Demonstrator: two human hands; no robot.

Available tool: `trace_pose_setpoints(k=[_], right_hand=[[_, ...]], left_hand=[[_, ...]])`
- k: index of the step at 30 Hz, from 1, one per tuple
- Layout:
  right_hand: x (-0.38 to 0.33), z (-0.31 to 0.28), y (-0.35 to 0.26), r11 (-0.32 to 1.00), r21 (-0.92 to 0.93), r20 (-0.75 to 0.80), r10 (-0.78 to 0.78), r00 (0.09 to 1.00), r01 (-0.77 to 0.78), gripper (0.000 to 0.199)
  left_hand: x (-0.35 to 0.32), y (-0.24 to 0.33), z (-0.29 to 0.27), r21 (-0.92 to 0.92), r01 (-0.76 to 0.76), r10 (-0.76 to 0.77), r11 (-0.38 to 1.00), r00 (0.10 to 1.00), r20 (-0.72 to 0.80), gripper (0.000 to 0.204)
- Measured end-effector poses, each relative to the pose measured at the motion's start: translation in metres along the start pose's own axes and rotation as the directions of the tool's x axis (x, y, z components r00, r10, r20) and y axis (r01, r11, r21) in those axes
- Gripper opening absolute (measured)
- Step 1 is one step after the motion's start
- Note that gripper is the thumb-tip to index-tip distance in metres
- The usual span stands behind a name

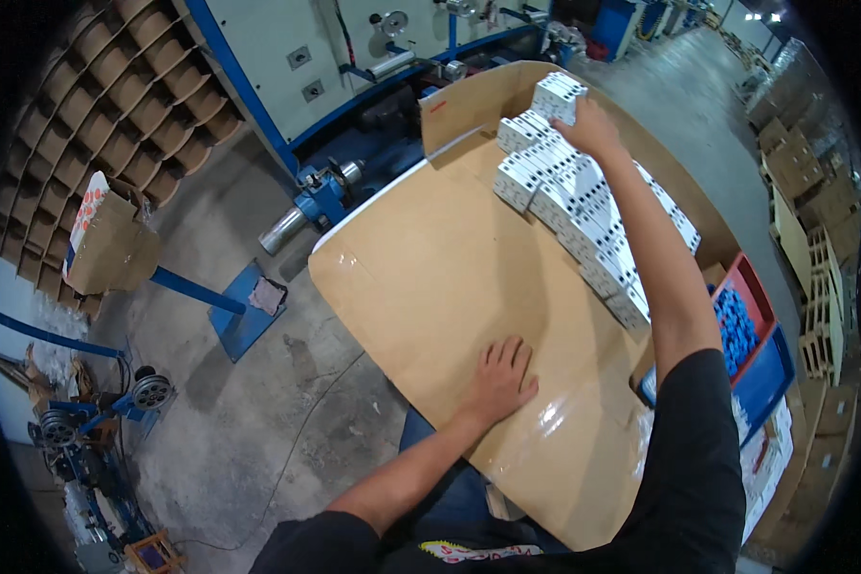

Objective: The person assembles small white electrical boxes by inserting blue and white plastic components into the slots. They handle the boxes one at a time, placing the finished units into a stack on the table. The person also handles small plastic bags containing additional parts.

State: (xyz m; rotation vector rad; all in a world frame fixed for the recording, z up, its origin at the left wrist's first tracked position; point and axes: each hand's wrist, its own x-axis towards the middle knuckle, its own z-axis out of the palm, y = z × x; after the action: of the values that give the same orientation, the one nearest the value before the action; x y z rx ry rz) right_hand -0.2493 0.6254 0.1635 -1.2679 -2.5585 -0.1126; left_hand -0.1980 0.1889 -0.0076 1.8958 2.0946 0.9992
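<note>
My left hand (502, 383) lies flat on a cardboard-covered table (411, 277), fingers apart and holding nothing. At the table's far end, my right hand (591, 129) reaches out and grips a short row of white rectangular blocks (557, 94) with small dark holes. Its fingertips are partly hidden behind the blocks. Long rows of the same white blocks (569, 215) stand packed side by side along the table's right part, beneath my right forearm, which covers some of them.
An upright cardboard edge (478, 110) borders the far side. Right of my arm sit a red bin (751, 287) with blue pieces (734, 330) and a blue bin (780, 368). Machinery with a metal roller (285, 230) stands beyond the table's left edge; a partitioned cardboard rack (115, 86) stands farther left.
</note>
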Motion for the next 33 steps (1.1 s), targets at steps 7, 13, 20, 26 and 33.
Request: trace_pose_setpoints(k=[7, 13, 20, 26, 33], right_hand=[[0.113, 0.068, 0.018, 0.986, -0.149, 0.015, 0.079, 0.997, -0.076, 0.102], [0.115, 0.096, 0.033, 0.975, -0.218, -0.027, 0.030, 0.999, -0.035, 0.098], [0.133, 0.066, 0.029, 0.995, -0.096, 0.121, 0.048, 0.991, -0.037, 0.102], [0.131, 0.078, 0.041, 1.000, -0.007, 0.054, 0.015, 0.998, -0.014, 0.098], [0.093, 0.049, 0.030, 0.999, -0.043, -0.150, -0.026, 0.988, 0.020, 0.089]], left_hand=[[0.008, -0.001, -0.004, -0.017, 0.019, -0.019, 1.000, 1.000, 0.003, 0.055], [0.013, -0.001, -0.009, -0.021, 0.040, -0.039, 0.999, 0.997, 0.061, 0.056], [0.013, 0.000, -0.009, 0.013, 0.054, -0.055, 0.998, 0.991, 0.124, 0.058], [0.012, -0.001, -0.009, 0.012, 0.045, -0.046, 0.999, 0.992, 0.115, 0.058], [0.011, 0.001, -0.007, -0.017, 0.029, -0.028, 0.999, 0.998, 0.053, 0.058]])
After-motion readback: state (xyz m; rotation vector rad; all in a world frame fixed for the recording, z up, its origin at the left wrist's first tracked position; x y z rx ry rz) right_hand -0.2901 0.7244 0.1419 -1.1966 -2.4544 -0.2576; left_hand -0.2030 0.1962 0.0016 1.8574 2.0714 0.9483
